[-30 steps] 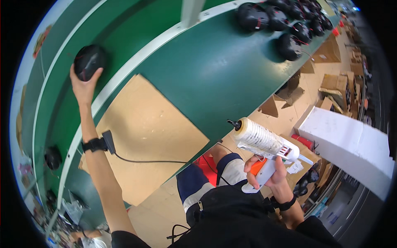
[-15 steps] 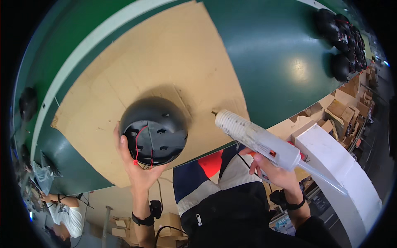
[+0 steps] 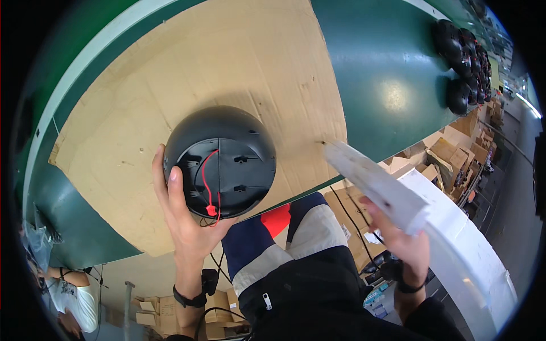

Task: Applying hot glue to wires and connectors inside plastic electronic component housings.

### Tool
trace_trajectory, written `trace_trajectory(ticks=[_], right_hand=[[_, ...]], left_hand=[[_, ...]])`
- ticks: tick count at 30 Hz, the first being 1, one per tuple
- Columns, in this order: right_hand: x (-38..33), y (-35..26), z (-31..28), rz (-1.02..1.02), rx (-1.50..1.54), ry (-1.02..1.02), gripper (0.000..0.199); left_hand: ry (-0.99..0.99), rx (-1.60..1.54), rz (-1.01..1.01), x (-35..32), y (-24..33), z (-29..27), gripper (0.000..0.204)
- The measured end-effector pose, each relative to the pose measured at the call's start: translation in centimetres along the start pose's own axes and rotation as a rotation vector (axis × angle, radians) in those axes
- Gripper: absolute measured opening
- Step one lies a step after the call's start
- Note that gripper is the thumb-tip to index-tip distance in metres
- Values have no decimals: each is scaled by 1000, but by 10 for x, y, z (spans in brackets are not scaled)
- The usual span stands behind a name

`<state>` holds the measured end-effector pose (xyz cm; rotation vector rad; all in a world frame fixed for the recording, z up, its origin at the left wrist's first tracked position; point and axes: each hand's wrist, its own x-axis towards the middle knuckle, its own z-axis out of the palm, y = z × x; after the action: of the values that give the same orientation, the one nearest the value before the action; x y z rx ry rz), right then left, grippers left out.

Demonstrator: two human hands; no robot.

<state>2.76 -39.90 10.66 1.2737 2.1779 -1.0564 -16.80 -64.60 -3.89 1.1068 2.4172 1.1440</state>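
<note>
**Now that the shell is over the cardboard, its hollow lies exposed, the glue gun standing off**

While a second ago the left hand had hold of a dark shell beyond the cardboard sheet, a black round shell is now over the near part of that sheet, open side toward the wearer; whether it rests there or is held just above, I cannot tell. Compared with half a second ago, it is turned a little, so the ribbed floor and the red lead inside show more squarely. For the work in hand, I judge this leaves the hollow well presented and reachable.

The left hand's fingers are wrapped along the shell's left wall, the palm at its near side: a firm cradle. The right hand, off the sheet's near right side, carries the glue gun by its handle; blur hides whether a finger presses the trigger. The nozzle is above the sheet's right edge, apart from the shell, having drawn farther from it, so no glue seems to be going on at this instant.

Beyond the sheet's right edge, more black shells crowd the far end of the green tabletop.
</note>
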Motion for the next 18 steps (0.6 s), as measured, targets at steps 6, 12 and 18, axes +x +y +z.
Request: trace_trajectory(ticks=[6, 12, 18], right_hand=[[15, -6, 20, -102, -104, 139, 21], [4, -30, 7, 241, 462, 306, 21], [24, -9, 3, 117, 201, 176, 21]], left_hand=[[21, -40, -26, 1, 0, 10, 134], [21, -48, -33, 5, 4, 9, 133], [49, -39, -33, 6, 6, 12, 123]])
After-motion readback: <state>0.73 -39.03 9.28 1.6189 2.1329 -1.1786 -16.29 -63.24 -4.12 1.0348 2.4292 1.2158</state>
